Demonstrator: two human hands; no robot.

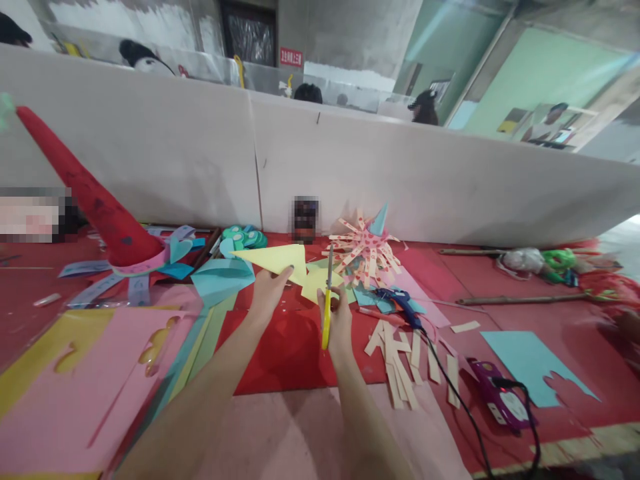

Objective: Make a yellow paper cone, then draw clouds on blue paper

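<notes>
Scissors with bright yellow handles (327, 320) sit in the right hand (337, 319), fingers curled round the grips, blades pointing at the far edge of the red-covered bench (575, 333). Left hand (270, 291) has a pale yellow paper triangle (286, 257) pinched, thumb on top, the rest of the grip hidden underneath. That triangle's over the far half of the bench, just left of the blades, long point aimed toward the left edge. A second pale yellow paper piece (313, 285) shows between the hands; can't tell if they're joined. Handling-wise, I'd guess it's near weightless, stiff enough to hold flat, not slippery, but easy to crease or tear. Best grip imo is the wide end, because that skinny tip would probably bend. Between the forearms there's a flat red sheet (285, 360), nearer the front edge. Toward the right edge you've got loose cream strips (397, 373) and a dark blue glue gun (404, 305), the gun lying farther back.
</notes>
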